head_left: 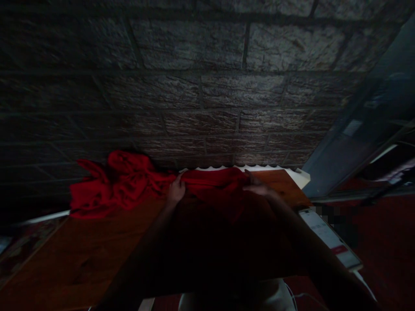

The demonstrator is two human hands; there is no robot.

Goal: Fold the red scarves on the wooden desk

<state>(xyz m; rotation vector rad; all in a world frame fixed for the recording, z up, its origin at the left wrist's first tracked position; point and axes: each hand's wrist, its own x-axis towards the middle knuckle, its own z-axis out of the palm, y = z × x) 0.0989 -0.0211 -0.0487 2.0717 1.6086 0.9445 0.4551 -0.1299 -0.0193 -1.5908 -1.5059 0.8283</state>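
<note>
A red cloth (210,179) lies across the back part of a wooden table, part of it stretched between my two hands. My left hand (177,190) is closed on the cloth where the bunched part meets the flatter part. At the flatter part's right end, my right hand (257,186) has its fingers and thumb around the cloth's edge. To the left, the remaining red fabric (129,183) sits in a loose, crumpled heap. Dim light hides the cloth's lower edge, and I cannot make out what kind of article it is.
The wooden table (97,246) stands against a brick wall (220,90). A white scalloped trim (293,175) runs along the table's back. On the right edge lies a phone (330,237) with a lit screen and a white cable. Something white and rounded (275,298) shows below the front edge.
</note>
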